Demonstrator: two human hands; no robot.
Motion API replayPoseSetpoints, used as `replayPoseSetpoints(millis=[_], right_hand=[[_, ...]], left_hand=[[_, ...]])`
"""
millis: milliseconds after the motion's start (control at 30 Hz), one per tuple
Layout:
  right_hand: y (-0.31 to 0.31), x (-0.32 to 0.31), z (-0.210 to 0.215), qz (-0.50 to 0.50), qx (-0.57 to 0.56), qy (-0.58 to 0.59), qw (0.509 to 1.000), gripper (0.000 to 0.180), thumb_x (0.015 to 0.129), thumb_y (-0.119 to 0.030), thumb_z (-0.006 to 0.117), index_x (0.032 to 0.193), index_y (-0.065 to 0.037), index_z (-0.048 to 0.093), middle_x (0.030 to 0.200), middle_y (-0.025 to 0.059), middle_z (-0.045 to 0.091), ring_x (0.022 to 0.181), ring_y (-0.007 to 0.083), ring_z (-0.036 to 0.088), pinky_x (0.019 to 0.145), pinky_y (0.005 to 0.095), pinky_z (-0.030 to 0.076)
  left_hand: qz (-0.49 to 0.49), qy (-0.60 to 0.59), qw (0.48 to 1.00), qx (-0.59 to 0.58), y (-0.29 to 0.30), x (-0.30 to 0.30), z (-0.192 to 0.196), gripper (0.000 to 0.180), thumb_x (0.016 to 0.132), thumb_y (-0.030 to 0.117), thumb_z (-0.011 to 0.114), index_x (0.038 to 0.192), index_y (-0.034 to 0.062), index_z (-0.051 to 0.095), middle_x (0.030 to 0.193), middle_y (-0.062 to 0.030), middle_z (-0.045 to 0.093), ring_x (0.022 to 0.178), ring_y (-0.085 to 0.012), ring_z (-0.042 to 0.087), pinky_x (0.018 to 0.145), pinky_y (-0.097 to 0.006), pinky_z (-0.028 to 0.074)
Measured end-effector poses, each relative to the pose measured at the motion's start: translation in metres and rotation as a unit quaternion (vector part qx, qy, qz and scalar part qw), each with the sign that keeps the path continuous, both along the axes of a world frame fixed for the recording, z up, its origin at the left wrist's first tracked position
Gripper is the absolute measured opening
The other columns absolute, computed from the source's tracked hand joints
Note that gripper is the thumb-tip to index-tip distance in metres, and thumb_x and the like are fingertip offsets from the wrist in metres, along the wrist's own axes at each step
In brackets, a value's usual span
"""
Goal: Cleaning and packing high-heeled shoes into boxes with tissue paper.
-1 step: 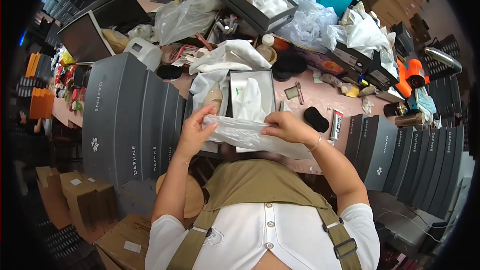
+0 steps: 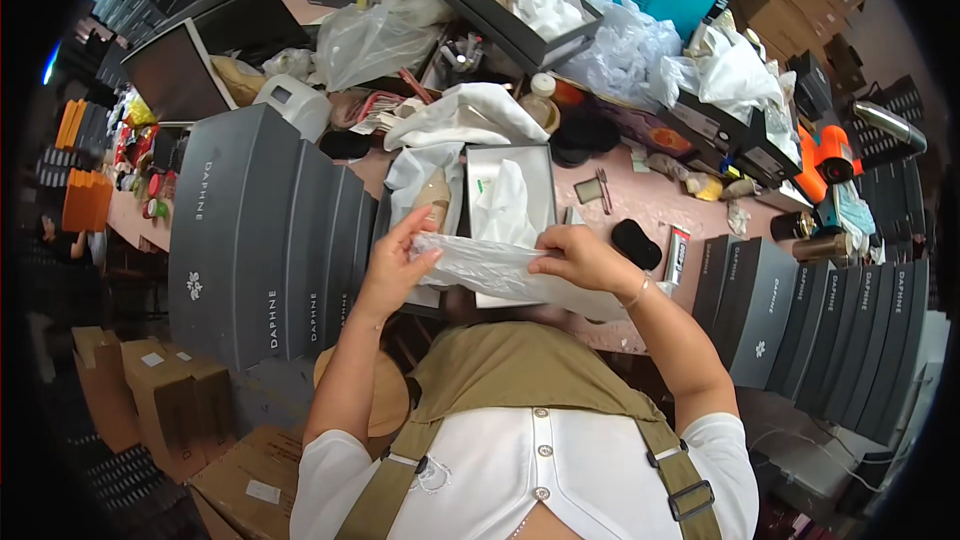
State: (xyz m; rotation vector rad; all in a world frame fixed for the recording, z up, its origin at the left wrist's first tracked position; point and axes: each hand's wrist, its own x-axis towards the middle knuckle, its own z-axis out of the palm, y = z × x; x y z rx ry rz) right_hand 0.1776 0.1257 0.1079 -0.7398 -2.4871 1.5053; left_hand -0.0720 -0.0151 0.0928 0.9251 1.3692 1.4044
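Note:
A thin, translucent white plastic bag (image 2: 480, 256) is stretched sideways between my two hands in front of my apron. At its left end my left hand (image 2: 398, 265) holds it, thumb and forefinger curved round the edge. My right hand (image 2: 582, 262) pinches the other side, and loose plastic hangs below that hand. Just beyond the bag, an open shoe box lies in two parts. The left part holds pale tissue paper (image 2: 408, 180) and a beige shoe-like thing (image 2: 434, 192), partly hidden by my left hand. White paper (image 2: 503, 202) lies in the right part (image 2: 545, 165).
Stacks of dark grey shoe boxes (image 2: 235, 230) flank me on the left and, with more boxes (image 2: 755, 300), on the right. A black oval pad (image 2: 636, 243) and a tube (image 2: 676, 255) lie right of my hands. Farther back are crumpled plastic (image 2: 630, 45) and a white cloth (image 2: 465, 115).

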Motion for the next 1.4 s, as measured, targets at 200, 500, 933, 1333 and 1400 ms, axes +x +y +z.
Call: replayPoseSetpoints(millis=[200, 500, 933, 1333, 1400], right_hand=[[-0.01, 0.0, 0.0, -0.011, -0.066, -0.008, 0.998, 0.034, 0.083, -0.028, 0.069, 0.076, 0.003, 0.058, 0.062, 0.0093, 0.051, 0.058, 0.0171, 0.045, 0.057, 0.0314, 0.039], [-0.018, 0.001, -0.008, -0.002, -0.152, 0.008, 0.988, 0.027, 0.089, -0.023, 0.063, 0.083, 0.003, 0.064, 0.065, 0.0041, 0.056, 0.061, 0.0093, 0.045, 0.057, 0.0273, 0.04], [-0.023, 0.001, -0.006, -0.008, -0.079, -0.047, 0.996, 0.029, 0.081, -0.025, 0.072, 0.079, 0.002, 0.061, 0.066, 0.0107, 0.053, 0.059, 0.0164, 0.048, 0.057, 0.0306, 0.041], [-0.004, 0.129, -0.014, -0.165, -0.198, -0.088, 0.962, 0.026, 0.076, -0.022, 0.075, 0.085, 0.0, 0.064, 0.062, 0.0049, 0.055, 0.057, 0.0161, 0.048, 0.057, 0.0317, 0.043], [0.025, 0.178, -0.041, -0.152, -0.014, -0.212, 0.965, 0.026, 0.07, -0.018, 0.077, 0.084, 0.0, 0.064, 0.066, 0.0092, 0.06, 0.059, 0.0207, 0.055, 0.059, 0.0329, 0.046]], left_hand=[[-0.058, -0.102, 0.982, -0.146, -0.024, -0.003, -0.042, 0.012, 0.088, 0.012, 0.064, 0.096, 0.0056, 0.057, 0.086, 0.0046, 0.053, 0.076, -0.0027, 0.047, 0.068, -0.018, 0.039], [-0.103, 0.046, 0.986, -0.122, -0.022, -0.008, 0.007, 0.018, 0.083, 0.008, 0.066, 0.099, 0.0039, 0.058, 0.082, 0.0031, 0.053, 0.078, -0.0038, 0.048, 0.065, -0.02, 0.04], [-0.089, -0.045, 0.988, -0.119, -0.021, -0.028, -0.007, 0.012, 0.087, 0.003, 0.057, 0.098, 0.0025, 0.062, 0.088, 0.0016, 0.061, 0.082, -0.006, 0.055, 0.074, -0.022, 0.044], [0.184, -0.195, 0.962, -0.051, 0.026, -0.06, -0.046, 0.017, 0.09, 0.012, 0.058, 0.102, 0.0015, 0.063, 0.092, -0.004, 0.066, 0.08, -0.0113, 0.062, 0.073, -0.026, 0.05], [0.185, -0.203, 0.959, -0.064, 0.034, -0.056, -0.056, 0.02, 0.09, 0.015, 0.059, 0.104, 0.0009, 0.062, 0.092, -0.0049, 0.065, 0.081, -0.0119, 0.062, 0.073, -0.027, 0.049]])
